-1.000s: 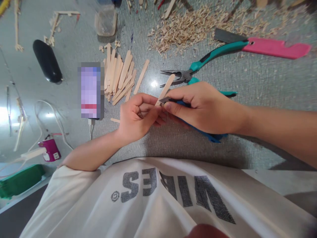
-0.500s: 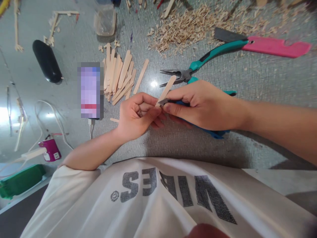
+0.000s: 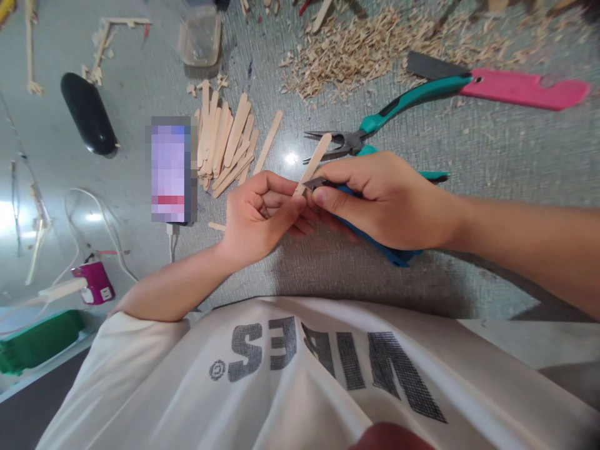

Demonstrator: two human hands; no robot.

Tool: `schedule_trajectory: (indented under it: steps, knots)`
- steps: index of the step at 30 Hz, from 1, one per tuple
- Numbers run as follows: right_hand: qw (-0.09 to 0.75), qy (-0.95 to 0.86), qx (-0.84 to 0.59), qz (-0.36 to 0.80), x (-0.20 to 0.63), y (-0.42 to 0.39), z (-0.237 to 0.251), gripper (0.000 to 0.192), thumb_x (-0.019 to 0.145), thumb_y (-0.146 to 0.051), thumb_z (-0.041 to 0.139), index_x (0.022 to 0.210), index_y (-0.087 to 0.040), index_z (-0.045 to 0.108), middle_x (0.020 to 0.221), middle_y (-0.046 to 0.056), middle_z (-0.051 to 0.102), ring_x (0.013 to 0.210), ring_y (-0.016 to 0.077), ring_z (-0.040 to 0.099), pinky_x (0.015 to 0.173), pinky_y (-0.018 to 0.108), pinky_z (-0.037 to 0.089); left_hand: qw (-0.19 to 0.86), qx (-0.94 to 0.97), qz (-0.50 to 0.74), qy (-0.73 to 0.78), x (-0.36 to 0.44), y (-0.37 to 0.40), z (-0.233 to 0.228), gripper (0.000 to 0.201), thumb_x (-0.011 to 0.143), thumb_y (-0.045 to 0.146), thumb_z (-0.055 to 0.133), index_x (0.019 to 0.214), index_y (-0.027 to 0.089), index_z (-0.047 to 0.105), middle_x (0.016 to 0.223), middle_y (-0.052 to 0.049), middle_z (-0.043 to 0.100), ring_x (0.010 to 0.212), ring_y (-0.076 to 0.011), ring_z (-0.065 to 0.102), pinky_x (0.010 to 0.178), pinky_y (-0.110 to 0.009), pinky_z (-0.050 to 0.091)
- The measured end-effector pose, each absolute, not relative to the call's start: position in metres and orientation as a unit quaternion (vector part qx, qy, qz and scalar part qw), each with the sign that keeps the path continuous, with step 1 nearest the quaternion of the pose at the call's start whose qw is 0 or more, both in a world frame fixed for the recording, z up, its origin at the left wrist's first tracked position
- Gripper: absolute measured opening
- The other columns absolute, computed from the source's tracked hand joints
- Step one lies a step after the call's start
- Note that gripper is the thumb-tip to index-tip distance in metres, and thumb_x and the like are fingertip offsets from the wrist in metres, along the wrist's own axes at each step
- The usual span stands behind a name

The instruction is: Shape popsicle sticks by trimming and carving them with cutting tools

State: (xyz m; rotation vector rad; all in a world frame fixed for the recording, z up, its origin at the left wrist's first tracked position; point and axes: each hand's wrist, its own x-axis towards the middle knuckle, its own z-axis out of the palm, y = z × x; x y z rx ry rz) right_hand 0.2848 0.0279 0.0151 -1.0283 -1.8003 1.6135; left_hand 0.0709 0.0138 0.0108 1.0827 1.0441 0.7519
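I see the pale wooden stick (image 3: 315,157) tilted up over the grey table (image 3: 492,162), its lower end pinched in my left hand (image 3: 260,215), while my right hand (image 3: 379,199) is clenched round blue-handled cutters (image 3: 375,240) whose tip meets the stick. I judge this the trimming step; next needs a firm squeeze and steady stick, though the blades look half hidden. Teal pliers (image 3: 375,125) lie just beyond.

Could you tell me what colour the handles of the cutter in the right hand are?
Blue, on the cutter gripped by the right hand, head view.
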Motion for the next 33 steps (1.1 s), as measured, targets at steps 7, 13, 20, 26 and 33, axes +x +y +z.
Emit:
schedule_trajectory:
  steps: [7, 13, 20, 26, 33]
  knots:
    - [0.241, -0.682, -0.413, 0.553, 0.281, 0.027, 0.023, 0.036, 0.102, -0.005, 0.054, 0.070, -0.020, 0.054, 0.061, -0.003, 0.054, 0.060, 0.0121, 0.048, 0.064, 0.032, 0.035, 0.659, 0.490, 0.322, 0.471, 0.071, 0.012, 0.010, 0.049, 0.089, 0.061, 0.087, 0.093, 0.021, 0.059, 0.074, 0.003, 0.080, 0.059, -0.0151, 0.078, 0.050, -0.023, 0.062]
    - [0.239, -0.685, -0.392, 0.566, 0.280, 0.028, 0.025, 0.034, 0.101, -0.004, 0.053, 0.070, -0.019, 0.057, 0.062, -0.003, 0.056, 0.065, 0.0125, 0.053, 0.069, 0.032, 0.037, 0.667, 0.503, 0.318, 0.448, 0.070, 0.012, 0.008, 0.047, 0.091, 0.060, 0.086, 0.091, 0.022, 0.057, 0.072, 0.004, 0.078, 0.056, -0.0153, 0.077, 0.044, -0.023, 0.058]
    - [0.260, -0.683, -0.334, 0.596, 0.283, 0.033, 0.021, 0.032, 0.102, -0.005, 0.053, 0.075, -0.017, 0.064, 0.057, -0.006, 0.055, 0.054, 0.0075, 0.047, 0.058, 0.027, 0.034, 0.700, 0.467, 0.307, 0.444, 0.067, 0.018, 0.010, 0.049, 0.086, 0.056, 0.092, 0.090, 0.022, 0.057, 0.076, 0.003, 0.082, 0.052, -0.0149, 0.075, 0.043, -0.024, 0.060]
    - [0.253, -0.671, -0.322, 0.618, 0.288, 0.036, 0.015, 0.030, 0.106, -0.008, 0.054, 0.080, -0.017, 0.065, 0.059, -0.005, 0.057, 0.051, 0.0075, 0.047, 0.052, 0.025, 0.032, 0.709, 0.471, 0.291, 0.436, 0.065, 0.021, 0.011, 0.050, 0.087, 0.059, 0.090, 0.090, 0.022, 0.056, 0.078, 0.003, 0.083, 0.050, -0.0144, 0.074, 0.042, -0.023, 0.058]
    - [0.255, -0.666, -0.310, 0.629, 0.289, 0.036, 0.013, 0.028, 0.106, -0.009, 0.054, 0.081, -0.017, 0.065, 0.063, -0.004, 0.060, 0.051, 0.0070, 0.049, 0.050, 0.024, 0.033, 0.709, 0.473, 0.295, 0.432, 0.066, 0.021, 0.012, 0.050, 0.087, 0.059, 0.089, 0.091, 0.022, 0.055, 0.076, 0.004, 0.082, 0.052, -0.0151, 0.076, 0.043, -0.023, 0.058]
